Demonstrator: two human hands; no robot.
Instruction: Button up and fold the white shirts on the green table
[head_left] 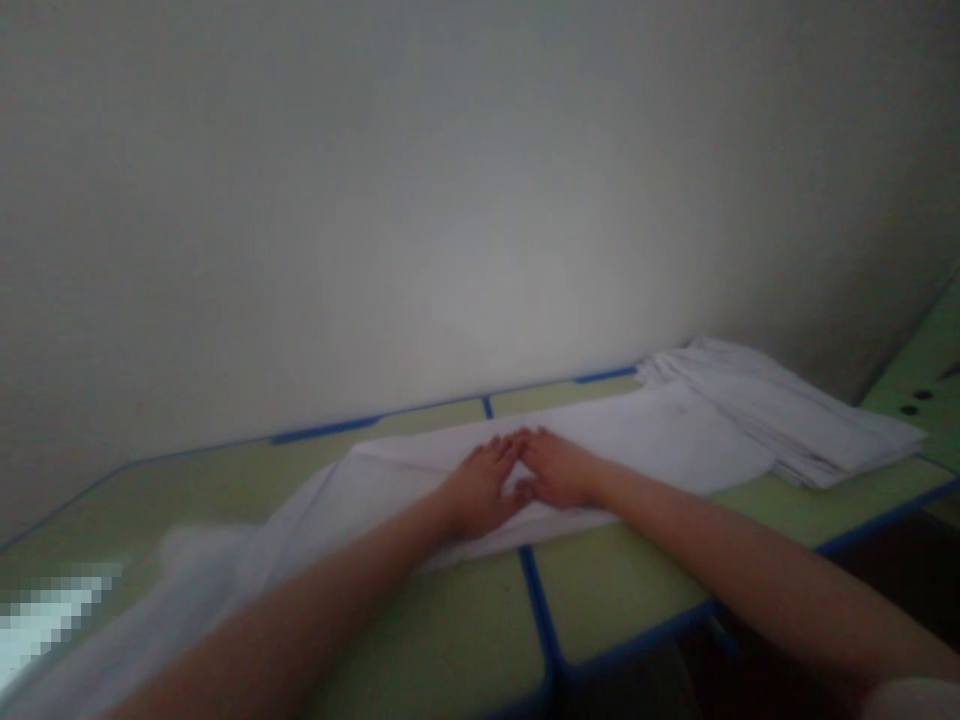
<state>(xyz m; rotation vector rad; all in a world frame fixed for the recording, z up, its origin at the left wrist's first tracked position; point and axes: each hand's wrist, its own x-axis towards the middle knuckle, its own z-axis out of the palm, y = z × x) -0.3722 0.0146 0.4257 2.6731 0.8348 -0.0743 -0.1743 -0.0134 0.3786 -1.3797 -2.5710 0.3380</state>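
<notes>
A long white cloth (645,440) lies stretched across two tables, folded into a band on the right and looser and wrinkled toward the lower left. Near its middle, my left hand (484,490) rests flat on the fabric with fingers extended. My right hand (559,468) lies palm down beside it, fingers stretched out too. The fingertips and thumbs of both hands meet or nearly meet, framing a small patch of cloth. Nothing is gripped in either hand.
A stack of folded white cloths (795,410) sits at the right, overlapping the long cloth's end. The pale green tables (457,630) have blue edges and meet at a seam. A plain wall (450,200) rises behind them. Another green surface (930,360) stands at the far right.
</notes>
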